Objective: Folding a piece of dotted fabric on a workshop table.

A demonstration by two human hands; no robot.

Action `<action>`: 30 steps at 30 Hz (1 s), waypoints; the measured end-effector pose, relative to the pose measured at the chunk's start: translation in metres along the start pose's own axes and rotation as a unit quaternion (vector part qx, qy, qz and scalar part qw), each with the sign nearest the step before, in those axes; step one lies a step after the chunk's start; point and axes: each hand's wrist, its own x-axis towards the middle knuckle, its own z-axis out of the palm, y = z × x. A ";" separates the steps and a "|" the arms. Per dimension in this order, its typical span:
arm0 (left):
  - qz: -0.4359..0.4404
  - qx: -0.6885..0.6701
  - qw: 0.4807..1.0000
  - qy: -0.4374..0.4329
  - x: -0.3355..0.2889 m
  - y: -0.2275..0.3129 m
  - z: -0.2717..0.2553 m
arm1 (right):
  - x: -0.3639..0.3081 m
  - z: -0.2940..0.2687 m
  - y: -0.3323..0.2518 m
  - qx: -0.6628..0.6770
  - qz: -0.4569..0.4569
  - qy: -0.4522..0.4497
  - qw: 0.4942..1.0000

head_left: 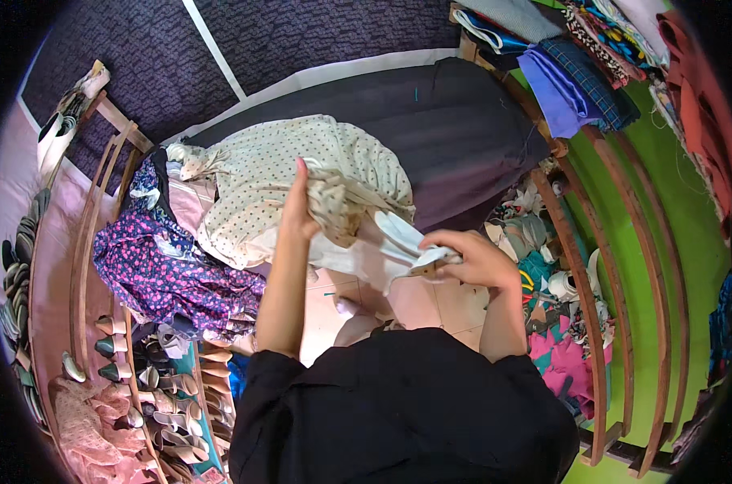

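With my right hand (483,258), I pinch white cloth (397,231) between thumb and fingers. My left hand (299,214), thumb raised, meets a bunch of cream dotted cloth (334,203); its fingers hide behind, so I cannot tell how tightly they close. Just past my 2 hands, more dotted fabric (301,145) spreads beside a purple flowered garment (172,266), over a black cover (463,113).

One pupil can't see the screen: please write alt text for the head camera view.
A person's right hand grips white cloth while the left hand touches bunched, dotted cream fabric beside it. Purple floral fabric lies at left; shoes stand in rows at lower left.
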 end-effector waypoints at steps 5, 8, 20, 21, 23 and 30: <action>0.083 0.110 0.988 -0.070 -0.045 -0.032 0.025 | 0.009 0.005 -0.002 -0.050 0.017 0.196 0.979; 0.100 0.164 0.972 -0.132 -0.060 -0.029 0.030 | 0.016 0.020 -0.009 -0.010 -0.046 0.149 0.988; -0.013 0.226 0.969 -0.104 -0.061 -0.034 0.024 | 0.064 0.054 -0.030 0.030 -0.224 0.236 0.945; -0.011 0.147 0.985 -0.088 -0.062 -0.036 0.027 | 0.063 0.056 -0.032 0.070 -0.188 0.277 0.940; 0.022 0.134 0.990 -0.043 -0.068 -0.033 0.040 | 0.059 0.050 -0.037 0.171 -0.124 0.258 0.943; 0.038 0.166 0.982 -0.077 -0.071 -0.029 0.033 | 0.060 0.058 -0.030 0.124 -0.093 0.160 0.975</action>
